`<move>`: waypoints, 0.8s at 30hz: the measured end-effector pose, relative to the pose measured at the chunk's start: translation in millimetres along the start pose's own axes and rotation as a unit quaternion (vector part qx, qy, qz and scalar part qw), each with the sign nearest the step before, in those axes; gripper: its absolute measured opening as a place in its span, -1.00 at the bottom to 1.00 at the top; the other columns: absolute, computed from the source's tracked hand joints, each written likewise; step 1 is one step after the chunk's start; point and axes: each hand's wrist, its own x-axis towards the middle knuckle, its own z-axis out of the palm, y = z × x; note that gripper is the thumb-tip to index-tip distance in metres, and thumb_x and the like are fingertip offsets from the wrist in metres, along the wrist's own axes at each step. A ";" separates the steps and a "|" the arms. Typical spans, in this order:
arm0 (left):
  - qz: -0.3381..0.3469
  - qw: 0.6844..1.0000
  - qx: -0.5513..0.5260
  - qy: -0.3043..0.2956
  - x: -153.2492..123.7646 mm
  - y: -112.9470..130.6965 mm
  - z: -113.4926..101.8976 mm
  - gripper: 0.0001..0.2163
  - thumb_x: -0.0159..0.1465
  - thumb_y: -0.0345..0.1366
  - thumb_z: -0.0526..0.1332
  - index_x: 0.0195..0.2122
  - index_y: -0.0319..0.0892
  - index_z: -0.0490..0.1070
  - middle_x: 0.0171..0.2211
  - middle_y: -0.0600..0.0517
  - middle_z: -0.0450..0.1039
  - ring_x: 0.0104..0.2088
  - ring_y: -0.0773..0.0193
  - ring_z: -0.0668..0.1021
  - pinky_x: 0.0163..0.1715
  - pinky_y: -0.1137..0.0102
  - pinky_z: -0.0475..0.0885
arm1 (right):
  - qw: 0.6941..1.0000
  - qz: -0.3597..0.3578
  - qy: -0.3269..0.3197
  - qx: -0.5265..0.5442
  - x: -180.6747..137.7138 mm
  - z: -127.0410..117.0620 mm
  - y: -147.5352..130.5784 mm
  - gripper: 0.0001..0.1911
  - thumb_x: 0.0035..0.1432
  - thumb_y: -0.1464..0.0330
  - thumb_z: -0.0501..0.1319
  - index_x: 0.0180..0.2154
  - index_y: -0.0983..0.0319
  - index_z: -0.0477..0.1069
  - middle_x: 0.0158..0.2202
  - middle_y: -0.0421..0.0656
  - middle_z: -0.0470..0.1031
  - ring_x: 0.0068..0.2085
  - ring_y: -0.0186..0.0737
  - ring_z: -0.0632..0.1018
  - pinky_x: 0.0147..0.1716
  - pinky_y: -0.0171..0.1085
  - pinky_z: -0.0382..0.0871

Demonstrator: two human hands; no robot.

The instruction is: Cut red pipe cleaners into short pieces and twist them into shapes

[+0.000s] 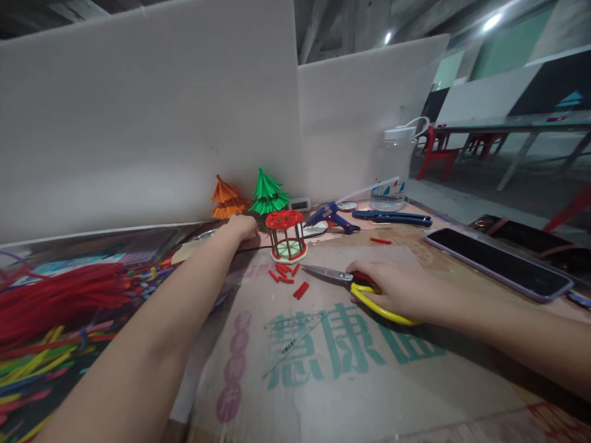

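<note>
My right hand (383, 284) is closed around the yellow handles of a pair of scissors (330, 274), whose blades point left over the board. Several short red pipe cleaner pieces (284, 274) lie just beyond the blade tips. Behind them stands a small round pavilion frame (287, 237) with a red top ring, brown posts and a pale green base edged in red. My left hand (244, 227) reaches to the left of this frame, close to an orange tiered roof shape (226, 198) and a green one (268, 192). Its fingers are mostly hidden from me.
A blue glue gun (331, 216), blue pliers (392, 218) and a water jug (390, 166) stand or lie at the back right. A phone (498, 261) rests at the right. Red pipe cleaners (69, 298) are heaped at left. White panels (152, 117) rise behind.
</note>
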 end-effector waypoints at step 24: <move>0.268 0.845 -0.447 0.120 -227.0 107.7 -101.5 -0.57 0.29 -0.38 0.14 0.20 -0.06 0.33 0.06 -0.02 0.53 -0.13 0.27 0.60 -0.14 0.37 0.51 | 0.997 -0.041 0.027 -0.061 3.4 1.3 1.1 -0.68 0.26 0.12 0.09 -0.12 0.15 0.46 -0.17 -0.06 0.61 -0.24 -0.07 0.58 -0.36 -0.24 0.27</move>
